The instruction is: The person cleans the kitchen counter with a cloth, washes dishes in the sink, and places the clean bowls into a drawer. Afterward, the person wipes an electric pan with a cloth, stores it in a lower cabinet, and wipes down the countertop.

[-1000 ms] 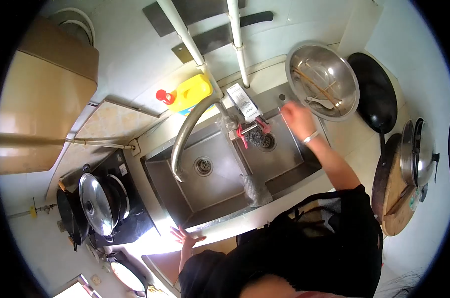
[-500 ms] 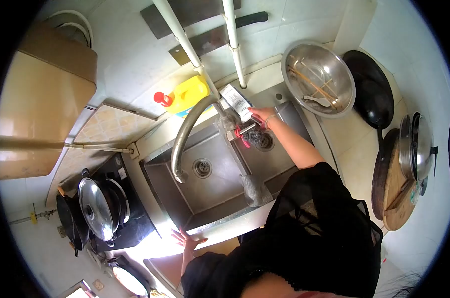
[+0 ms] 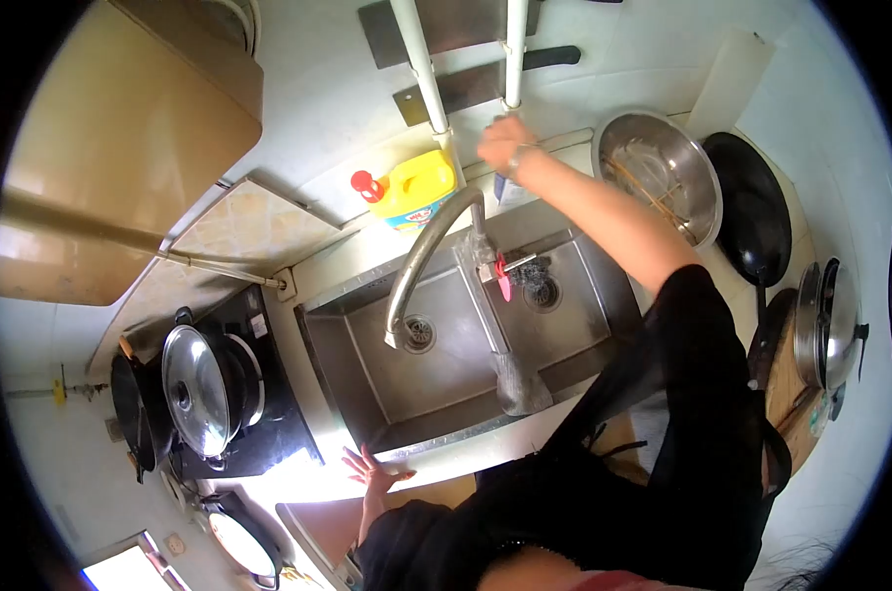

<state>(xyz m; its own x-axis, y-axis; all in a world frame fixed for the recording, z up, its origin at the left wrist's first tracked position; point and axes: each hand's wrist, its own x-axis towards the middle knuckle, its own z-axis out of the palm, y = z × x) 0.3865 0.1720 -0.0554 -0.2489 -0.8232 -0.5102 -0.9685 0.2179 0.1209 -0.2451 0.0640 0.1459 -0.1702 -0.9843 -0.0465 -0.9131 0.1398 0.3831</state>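
Note:
My right hand (image 3: 505, 140), blurred, is raised over the back of the counter near the white pipe (image 3: 514, 59). Its fingers are curled, and anything inside them is hidden. Below that wrist a small white and dark-blue item (image 3: 508, 191) partly shows. My left hand (image 3: 375, 475) lies with spread fingers on the front counter edge. Between them is the double sink (image 3: 436, 389) with a curved faucet (image 3: 421, 261). At the divider are a red-handled thing (image 3: 503, 278) and a dark scrubber (image 3: 532, 275). A grey cloth (image 3: 521, 387) hangs over the divider's front.
A yellow jug (image 3: 416, 185) stands behind the faucet. Right of the sink are a steel bowl (image 3: 697, 177) with chopsticks and a black wok (image 3: 751, 207). A lidded pot (image 3: 198, 389) sits on the left stove (image 3: 284, 433). A knife (image 3: 471, 89) is on the wall.
My right hand has moved from the white box by the faucet up toward the wall. The box no longer shows beside the faucet. The view has shifted; my left hand stays at the edge.

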